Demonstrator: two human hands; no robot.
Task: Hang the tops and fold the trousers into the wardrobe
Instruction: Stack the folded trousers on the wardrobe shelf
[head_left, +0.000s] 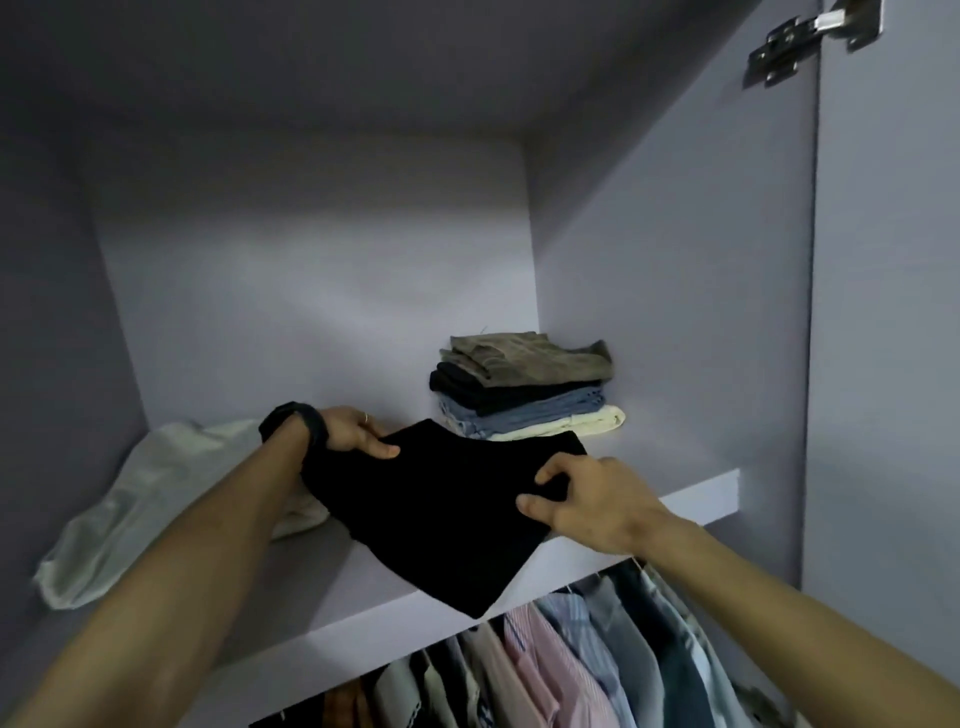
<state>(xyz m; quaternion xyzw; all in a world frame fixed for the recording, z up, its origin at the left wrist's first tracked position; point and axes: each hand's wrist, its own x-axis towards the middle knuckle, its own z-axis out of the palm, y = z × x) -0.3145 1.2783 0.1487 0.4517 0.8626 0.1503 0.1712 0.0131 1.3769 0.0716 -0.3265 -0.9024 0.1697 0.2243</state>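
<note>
A folded pair of black trousers lies on the wardrobe's upper shelf, one corner hanging over the front edge. My left hand grips its far left edge, thumb on top. My right hand pinches its right edge, fingers curled into the cloth. Behind the black trousers stands a stack of folded trousers: olive on top, then black, blue and cream at the bottom.
A pale crumpled bag or cloth lies on the shelf's left side under my left forearm. Below the shelf hang several shirts on a rail. The open door and its hinge are at the right.
</note>
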